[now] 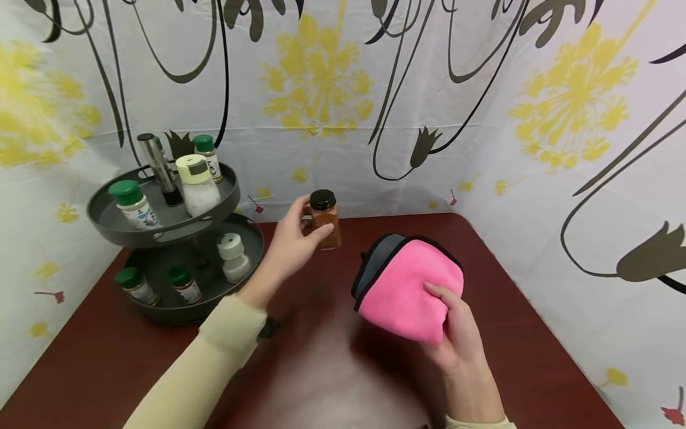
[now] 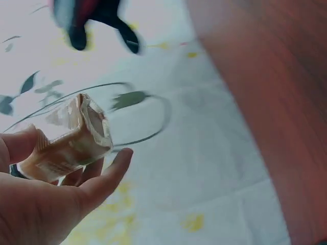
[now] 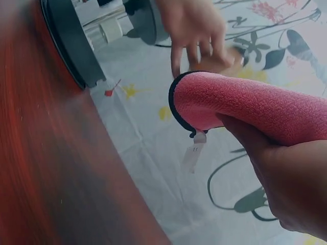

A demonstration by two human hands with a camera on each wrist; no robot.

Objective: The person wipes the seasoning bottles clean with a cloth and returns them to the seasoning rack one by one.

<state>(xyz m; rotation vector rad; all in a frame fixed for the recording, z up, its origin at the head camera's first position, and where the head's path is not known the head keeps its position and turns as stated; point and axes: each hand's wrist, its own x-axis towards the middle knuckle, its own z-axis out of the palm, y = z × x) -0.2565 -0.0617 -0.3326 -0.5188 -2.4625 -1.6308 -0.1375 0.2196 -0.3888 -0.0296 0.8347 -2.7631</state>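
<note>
My left hand [image 1: 295,238] grips a clear spice jar [image 1: 331,229] with a black lid and orange-brown contents. The jar is upright, held above the table in the head view. In the left wrist view the jar [image 2: 76,143] lies between thumb and fingers, its base facing outward. My right hand [image 1: 458,333] holds a folded pink cloth [image 1: 407,286] with black edging and a grey side, thumb on the pink face. A small white tag [image 3: 192,155] hangs from the cloth in the right wrist view. Jar and cloth are apart.
A two-tier dark grey turntable rack [image 1: 214,298] stands at the left on the dark red table [image 1: 525,357]. Several bottles with green or pale lids and a metal cylinder [image 1: 161,170] stand on it. A flower-patterned sheet [image 1: 343,149] hangs behind and at both sides.
</note>
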